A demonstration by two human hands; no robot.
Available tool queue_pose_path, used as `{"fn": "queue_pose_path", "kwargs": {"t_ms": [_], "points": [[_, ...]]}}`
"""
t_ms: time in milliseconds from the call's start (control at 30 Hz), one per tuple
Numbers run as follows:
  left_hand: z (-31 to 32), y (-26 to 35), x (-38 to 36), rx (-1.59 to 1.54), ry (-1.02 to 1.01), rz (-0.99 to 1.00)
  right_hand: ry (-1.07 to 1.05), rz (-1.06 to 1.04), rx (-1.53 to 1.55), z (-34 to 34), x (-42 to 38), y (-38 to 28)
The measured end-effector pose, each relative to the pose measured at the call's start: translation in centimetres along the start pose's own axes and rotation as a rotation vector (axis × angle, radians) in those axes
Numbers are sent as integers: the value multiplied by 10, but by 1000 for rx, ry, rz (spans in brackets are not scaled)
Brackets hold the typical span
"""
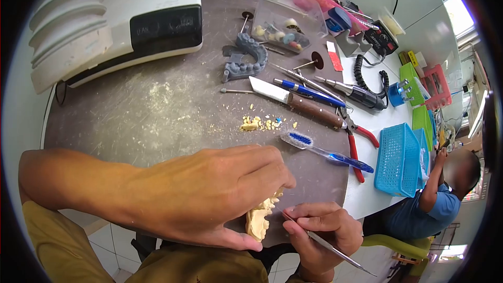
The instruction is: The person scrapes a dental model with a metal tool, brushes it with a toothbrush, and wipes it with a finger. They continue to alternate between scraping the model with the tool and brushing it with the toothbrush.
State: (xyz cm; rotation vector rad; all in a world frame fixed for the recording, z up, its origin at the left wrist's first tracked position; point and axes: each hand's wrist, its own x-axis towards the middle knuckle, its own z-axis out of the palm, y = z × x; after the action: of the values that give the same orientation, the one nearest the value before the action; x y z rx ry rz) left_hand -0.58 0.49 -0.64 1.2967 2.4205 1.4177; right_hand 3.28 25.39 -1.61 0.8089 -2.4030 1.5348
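A pale yellow dental cast [259, 221] with teeth is held in my left hand [209, 191], whose fingers cover its far side while the thumb presses the near edge. Just right of the cast, my right hand [327, 233] pinches a thin metal tool [330, 246]. The tool's reddish tip end points toward the cast, with a small gap between them. Beyond my left hand, yellow crumbs and chips [254, 123] lie on the brown work surface [157, 105].
Past the crumbs lie a knife [298, 105], a blue pen [309, 92], a toothbrush [327, 153], red-handled pliers [354, 149] and a grey dental model [245, 62]. A blue basket [396, 160] stands right. A white machine [152, 15] is far left. Another person [427, 204] sits at right.
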Motion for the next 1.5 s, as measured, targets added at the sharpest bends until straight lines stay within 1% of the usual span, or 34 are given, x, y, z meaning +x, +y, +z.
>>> {"fn": "queue_pose_path", "kwargs": {"t_ms": [167, 300, 400, 567, 767, 1033, 1200, 1300, 1367, 1500], "points": [[0, 0, -1, -27, -23, 3, -23, -49, -97, 2, 0, -2], [0, -1, -2, -52, -45, -3, -35, -30, -102, 3, 1, -3], [-3, -2, -2, -70, -68, -6, -12, -68, -115, 4, -1, -2], [-5, -3, 0, -92, -79, 5, -68, -137, -209, 1, 2, -5], [-9, -4, 1, -134, -123, -7, -56, -186, -206, 3, 0, -3], [-10, -5, 1, -146, -142, -22, -80, -191, -200, 1, 2, -3], [-10, -6, 1, -147, -159, 2, -114, -183, -226, 0, 1, -3], [-10, -7, 1, -136, -169, 11, -106, -175, -214, 1, -1, -4], [-11, -6, 1, -130, -166, 16, -61, -160, -295, 3, -5, -7], [-11, -7, 1, -122, -160, 26, -62, -153, -291, 4, -7, -6]]}}
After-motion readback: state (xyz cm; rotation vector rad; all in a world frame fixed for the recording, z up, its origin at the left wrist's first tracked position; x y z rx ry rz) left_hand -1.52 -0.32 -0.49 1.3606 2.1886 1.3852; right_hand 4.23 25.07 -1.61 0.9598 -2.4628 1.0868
